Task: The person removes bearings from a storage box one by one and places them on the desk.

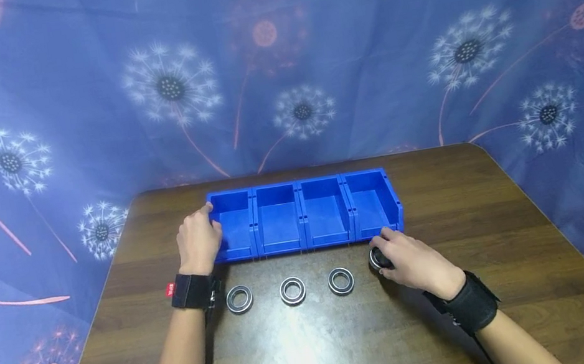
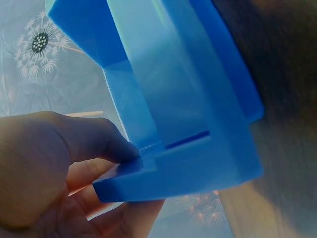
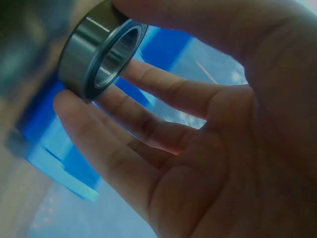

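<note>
My left hand holds the left side wall of a row of joined blue storage bins. In the left wrist view its thumb lies on the inner side of the bin's rim, with the other fingers beneath or outside it. Just in front of the rightmost bin, my right hand pinches a steel ball bearing between thumb and fingertips. That bearing is tilted, its bore visible in the right wrist view. Three more bearings lie flat in a line before the bins: left, middle and right.
The brown wooden table carries the bins near its back edge. Behind and beside it hangs a blue cloth with dandelion prints. Black straps are worn on both wrists.
</note>
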A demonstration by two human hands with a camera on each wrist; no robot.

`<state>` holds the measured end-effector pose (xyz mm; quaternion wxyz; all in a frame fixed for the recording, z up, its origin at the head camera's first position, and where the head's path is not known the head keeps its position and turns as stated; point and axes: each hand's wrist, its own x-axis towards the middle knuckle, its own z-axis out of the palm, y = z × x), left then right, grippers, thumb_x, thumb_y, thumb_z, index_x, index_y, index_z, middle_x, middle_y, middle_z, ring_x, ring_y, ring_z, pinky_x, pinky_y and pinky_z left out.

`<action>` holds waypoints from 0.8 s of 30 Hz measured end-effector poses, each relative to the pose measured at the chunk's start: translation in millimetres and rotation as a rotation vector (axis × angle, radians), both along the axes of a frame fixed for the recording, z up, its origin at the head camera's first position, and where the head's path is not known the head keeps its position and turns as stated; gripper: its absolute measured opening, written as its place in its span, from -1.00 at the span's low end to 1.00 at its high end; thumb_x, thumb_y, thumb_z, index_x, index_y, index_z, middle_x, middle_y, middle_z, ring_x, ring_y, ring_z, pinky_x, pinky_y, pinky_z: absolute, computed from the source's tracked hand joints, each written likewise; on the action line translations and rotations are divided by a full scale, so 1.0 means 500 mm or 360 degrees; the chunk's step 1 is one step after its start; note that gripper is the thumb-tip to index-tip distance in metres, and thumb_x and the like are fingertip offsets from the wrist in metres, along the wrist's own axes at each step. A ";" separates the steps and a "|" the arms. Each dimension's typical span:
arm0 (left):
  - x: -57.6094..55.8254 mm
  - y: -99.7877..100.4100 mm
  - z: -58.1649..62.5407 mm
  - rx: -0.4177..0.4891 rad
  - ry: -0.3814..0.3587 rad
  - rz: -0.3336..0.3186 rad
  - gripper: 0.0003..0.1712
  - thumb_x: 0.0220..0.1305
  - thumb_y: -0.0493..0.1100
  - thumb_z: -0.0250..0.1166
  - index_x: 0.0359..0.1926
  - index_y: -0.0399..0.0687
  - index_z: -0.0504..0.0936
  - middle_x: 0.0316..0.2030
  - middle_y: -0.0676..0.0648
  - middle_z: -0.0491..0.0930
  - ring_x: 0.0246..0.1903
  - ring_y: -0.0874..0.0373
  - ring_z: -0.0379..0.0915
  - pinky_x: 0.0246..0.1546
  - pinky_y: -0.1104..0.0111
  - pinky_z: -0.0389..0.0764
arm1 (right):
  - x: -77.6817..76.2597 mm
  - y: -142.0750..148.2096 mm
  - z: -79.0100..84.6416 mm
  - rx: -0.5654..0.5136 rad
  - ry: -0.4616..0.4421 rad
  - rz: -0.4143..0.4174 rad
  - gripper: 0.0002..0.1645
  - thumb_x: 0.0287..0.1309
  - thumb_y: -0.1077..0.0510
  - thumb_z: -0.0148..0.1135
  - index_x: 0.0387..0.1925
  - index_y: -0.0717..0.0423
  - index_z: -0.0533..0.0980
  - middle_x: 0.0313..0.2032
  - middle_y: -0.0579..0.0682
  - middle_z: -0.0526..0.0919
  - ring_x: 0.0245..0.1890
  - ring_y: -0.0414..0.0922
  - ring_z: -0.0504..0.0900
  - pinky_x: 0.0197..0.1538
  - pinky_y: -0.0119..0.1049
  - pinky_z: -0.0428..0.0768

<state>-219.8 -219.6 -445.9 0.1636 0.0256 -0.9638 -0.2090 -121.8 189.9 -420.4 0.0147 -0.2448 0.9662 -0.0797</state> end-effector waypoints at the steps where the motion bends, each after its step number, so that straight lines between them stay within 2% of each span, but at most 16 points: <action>1: 0.001 0.000 -0.002 0.0001 -0.0002 0.0000 -0.47 0.24 -0.28 0.26 0.26 -0.22 0.57 0.09 -0.34 0.67 -0.18 -0.44 0.65 -0.27 -0.18 0.62 | 0.006 -0.001 -0.008 0.0011 -0.0009 0.0005 -0.49 -0.09 0.20 0.57 -0.08 0.26 0.57 -0.27 0.04 0.53 -0.32 -0.11 0.54 -0.30 -0.14 0.60; 7: 0.011 -0.006 -0.004 0.0020 0.0017 0.0008 -0.47 0.22 -0.29 0.27 0.25 -0.22 0.59 0.09 -0.34 0.67 -0.20 -0.43 0.65 -0.30 -0.16 0.63 | 0.031 -0.009 -0.040 0.0057 -0.0032 0.0016 -0.54 -0.21 0.26 0.60 -0.22 0.23 0.55 -0.33 0.02 0.49 -0.32 -0.08 0.55 -0.34 -0.12 0.62; 15: 0.017 -0.010 0.002 0.0028 0.0011 0.0028 -0.48 0.26 -0.27 0.24 0.26 -0.22 0.58 0.12 -0.34 0.65 -0.13 -0.44 0.64 -0.25 -0.18 0.63 | 0.033 -0.017 -0.036 0.0064 -0.0116 -0.0041 -0.46 -0.23 0.30 0.61 -0.15 0.26 0.54 -0.29 0.03 0.47 -0.27 -0.07 0.52 -0.26 -0.11 0.62; 21: 0.022 -0.005 0.002 0.0025 0.0017 0.0005 -0.50 0.30 -0.24 0.24 0.26 -0.27 0.57 0.13 -0.37 0.64 -0.06 -0.45 0.62 -0.16 -0.20 0.62 | 0.025 -0.003 -0.018 0.0037 -0.0132 -0.0048 -0.42 -0.06 0.09 0.59 -0.02 0.19 0.53 -0.23 0.02 0.51 -0.26 -0.08 0.55 -0.28 -0.12 0.60; 24: 0.025 -0.003 0.003 0.0015 0.0026 -0.0019 -0.50 0.34 -0.19 0.20 0.26 -0.30 0.55 0.12 -0.39 0.63 -0.06 -0.46 0.61 -0.14 -0.21 0.62 | 0.008 0.017 -0.005 -0.0055 -0.0022 -0.0072 -0.52 0.10 0.03 0.48 0.00 0.16 0.57 -0.22 0.02 0.54 -0.29 -0.11 0.54 -0.30 -0.12 0.57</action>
